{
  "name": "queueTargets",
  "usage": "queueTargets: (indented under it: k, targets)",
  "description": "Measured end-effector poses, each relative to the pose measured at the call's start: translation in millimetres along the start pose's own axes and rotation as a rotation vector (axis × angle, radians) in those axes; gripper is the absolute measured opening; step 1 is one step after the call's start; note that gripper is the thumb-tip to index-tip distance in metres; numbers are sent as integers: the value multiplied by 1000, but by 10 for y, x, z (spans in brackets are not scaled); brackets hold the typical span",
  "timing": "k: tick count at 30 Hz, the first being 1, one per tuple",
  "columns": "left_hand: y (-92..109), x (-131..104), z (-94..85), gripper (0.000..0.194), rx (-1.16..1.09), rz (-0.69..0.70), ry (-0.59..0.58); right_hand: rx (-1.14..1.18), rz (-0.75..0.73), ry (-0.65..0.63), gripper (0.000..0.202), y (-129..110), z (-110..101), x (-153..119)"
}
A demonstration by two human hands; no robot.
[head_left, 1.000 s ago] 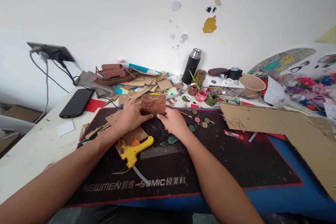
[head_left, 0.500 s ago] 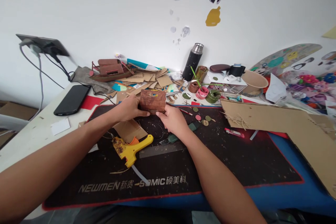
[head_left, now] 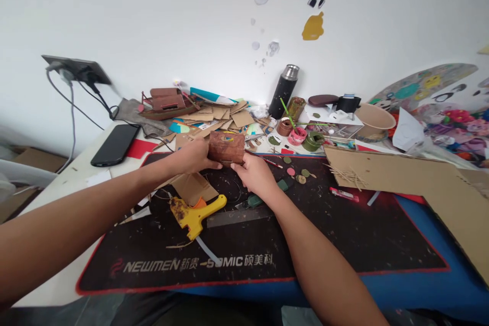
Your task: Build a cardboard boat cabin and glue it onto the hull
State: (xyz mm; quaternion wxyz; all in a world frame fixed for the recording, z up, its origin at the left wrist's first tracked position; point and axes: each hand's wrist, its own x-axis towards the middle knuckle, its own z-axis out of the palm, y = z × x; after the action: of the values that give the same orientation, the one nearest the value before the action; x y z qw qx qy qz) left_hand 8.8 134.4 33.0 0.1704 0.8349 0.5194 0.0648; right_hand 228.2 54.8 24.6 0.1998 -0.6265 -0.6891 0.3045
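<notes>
A small reddish-brown piece (head_left: pixel 226 147) with a little opening near its top is held up over the mat. My left hand (head_left: pixel 195 155) grips its left edge, thumb below. My right hand (head_left: pixel 255 172) pinches its lower right corner. Under my hands, a yellow glue gun (head_left: pixel 196 215) lies on the dark mat (head_left: pixel 305 244) with a translucent stick at its lower end. A folded cardboard piece (head_left: pixel 194 188) is behind the glue gun. The green cutter (head_left: pixel 263 194) lies partly under my right hand.
Behind are a brown model boat (head_left: pixel 168 103), cardboard scraps (head_left: pixel 217 116), a black flask (head_left: pixel 283 92) and open paint jars (head_left: pixel 297 136). A phone (head_left: pixel 115 145) lies left. Large cardboard (head_left: pixel 397 175) with thin sticks (head_left: pixel 347 175) covers the right side.
The whole view has shifted slightly, so things appear a little farther right. Both hands keep hold of the brown piece, which shows nearly the same face as before.
</notes>
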Motion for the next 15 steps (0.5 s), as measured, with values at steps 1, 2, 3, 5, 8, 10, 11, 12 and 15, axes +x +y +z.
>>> queueTargets:
  k: [1, 2, 3, 5, 8, 10, 11, 12, 15]
  targets:
    - [10, -6, -3, 55, 4, -2, 3, 1, -3, -1, 16, 1, 0, 1]
    - [21, -12, -6, 55, 8, -2, 6, -1, -2, -2, 17, 2, 0, 2]
    - [30, -18, -7, 55, 12, 2, 9, -7, 1, -2, 17, 3, 1, 4]
    - [43, -27, -4, 54, 18, 9, 13, -16, 10, 0, 19, 2, 1, 7]
    - [42, -39, 5, 47, 33, 7, 2, -19, 8, -4, 19, -9, -5, 3]
    - [31, -50, -2, 45, 38, 21, -6, -20, -3, -6, 19, -20, -14, -5]
    - [26, -57, -13, 45, 36, 40, -8, -21, -7, -5, 19, -25, -20, -10]
    - [20, -66, -28, 47, 31, 64, -10, -22, -12, -3, 20, -29, -25, -16]
    - [9, -96, -83, 57, 15, 128, -21, -22, -18, 7, 20, -37, -38, -31]
